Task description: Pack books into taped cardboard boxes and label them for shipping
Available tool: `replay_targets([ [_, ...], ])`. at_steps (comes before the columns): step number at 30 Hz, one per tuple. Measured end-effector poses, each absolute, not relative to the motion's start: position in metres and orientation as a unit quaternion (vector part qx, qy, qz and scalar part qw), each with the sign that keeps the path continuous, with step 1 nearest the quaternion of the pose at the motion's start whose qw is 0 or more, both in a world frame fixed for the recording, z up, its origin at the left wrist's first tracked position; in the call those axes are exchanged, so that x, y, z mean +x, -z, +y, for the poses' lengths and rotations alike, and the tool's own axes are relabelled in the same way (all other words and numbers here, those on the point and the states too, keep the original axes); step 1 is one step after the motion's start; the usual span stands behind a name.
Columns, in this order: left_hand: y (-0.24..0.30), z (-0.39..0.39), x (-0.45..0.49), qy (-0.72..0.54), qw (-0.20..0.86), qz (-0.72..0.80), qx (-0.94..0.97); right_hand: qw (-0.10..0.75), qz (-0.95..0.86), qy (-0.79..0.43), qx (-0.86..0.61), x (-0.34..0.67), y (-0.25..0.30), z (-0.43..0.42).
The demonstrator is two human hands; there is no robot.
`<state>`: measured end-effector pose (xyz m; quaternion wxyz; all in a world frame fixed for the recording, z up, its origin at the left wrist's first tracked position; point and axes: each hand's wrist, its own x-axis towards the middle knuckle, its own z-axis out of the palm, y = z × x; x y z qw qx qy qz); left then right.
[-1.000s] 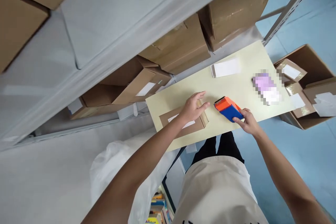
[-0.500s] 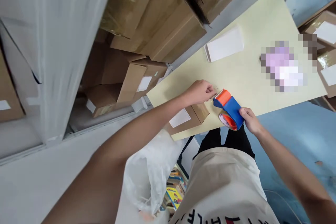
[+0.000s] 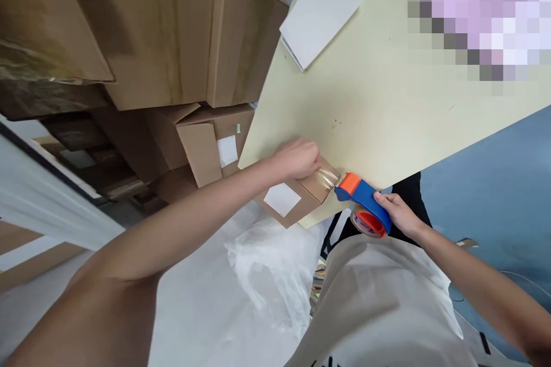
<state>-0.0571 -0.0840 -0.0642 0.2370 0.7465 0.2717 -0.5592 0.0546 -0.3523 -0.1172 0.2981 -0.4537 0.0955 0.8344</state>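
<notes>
A small cardboard box (image 3: 297, 198) with a white label lies at the near corner of the pale yellow table (image 3: 387, 109). My left hand (image 3: 299, 159) is closed and presses down on the box's top, on the end of a clear tape strip (image 3: 328, 178). That strip runs to the blue and orange tape dispenser (image 3: 364, 210), which my right hand (image 3: 398, 213) grips just off the table's edge.
Large cardboard boxes (image 3: 150, 28) are stacked on shelving to the left, close to the table. A white paper stack (image 3: 321, 8) lies at the table's far side. A white plastic bag (image 3: 267, 269) sits below the table corner. The floor is blue.
The dispenser has been drawn back from the box, pulling out clear tape. My left hand shifted from the dispenser's mouth onto the box top. The view has swung closer and lower.
</notes>
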Motion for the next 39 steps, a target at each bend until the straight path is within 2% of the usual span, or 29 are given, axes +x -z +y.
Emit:
replay_targets([
  [6, 0.056, -0.105, -0.049, 0.621, 0.149, 0.164, 0.752, 0.299, 0.102, -0.835, -0.451, 0.031, 0.117, -0.354],
  [10, 0.041, -0.107, -0.053, 0.552, 0.111, 0.166, 0.810, 0.296, 0.099, -0.836, -0.450, 0.023, 0.115, -0.353],
  [13, 0.030, -0.105, -0.072, 0.479, 0.187, 0.122, 0.849, 0.299, 0.096, -0.836, -0.450, 0.019, 0.116, -0.355],
  [16, 0.028, -0.106, -0.102, 0.474, 0.295, 0.015, 0.830, 0.301, 0.098, -0.836, -0.449, 0.015, 0.119, -0.360],
  [18, 0.032, -0.107, -0.123, 0.485, 0.313, -0.004, 0.817, 0.294, 0.102, -0.837, -0.449, 0.012, 0.120, -0.362],
  [21, 0.039, -0.102, -0.145, 0.470, 0.319, 0.029, 0.823, 0.300, 0.120, -0.828, -0.459, 0.009, 0.118, -0.355],
  [25, 0.040, -0.075, -0.162, 0.388, 0.322, 0.134, 0.853, 0.353, 0.114, -0.799, -0.474, 0.008, 0.121, -0.310],
  [30, 0.035, -0.058, -0.179, 0.242, 0.262, 0.327, 0.875, 0.372, -0.017, -0.790, -0.487, 0.026, 0.129, -0.214],
  [34, 0.046, -0.081, -0.181, 0.142, 0.158, 0.427, 0.879, 0.325, -0.169, -0.760, -0.537, 0.053, 0.117, -0.155],
  [39, 0.058, -0.098, -0.174, 0.120, 0.145, 0.457, 0.869, 0.214, -0.375, -0.743, -0.511, 0.067, 0.107, -0.136],
])
